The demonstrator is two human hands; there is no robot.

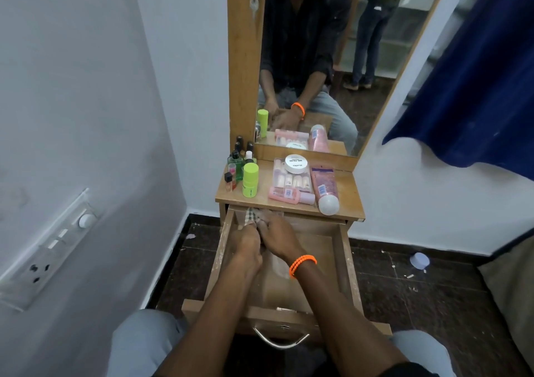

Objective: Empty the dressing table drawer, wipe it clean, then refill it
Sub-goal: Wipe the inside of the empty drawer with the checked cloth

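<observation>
Hands (264, 239) on cloth (250, 215), drawer's (344, 261) back.

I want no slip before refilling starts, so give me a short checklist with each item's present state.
1. Open wooden drawer emptied of items: ok.
2. Checked cloth at the drawer's back left corner, under both hands: ok.
3. Left hand and right hand on the cloth: ok.
4. Drawer floor wiped clean: cannot tell.
5. Cosmetics waiting on the wooden tabletop, including the lime green tube: ok.
6. Large pink bottle lying near the front edge, steady: cannot tell.
</observation>
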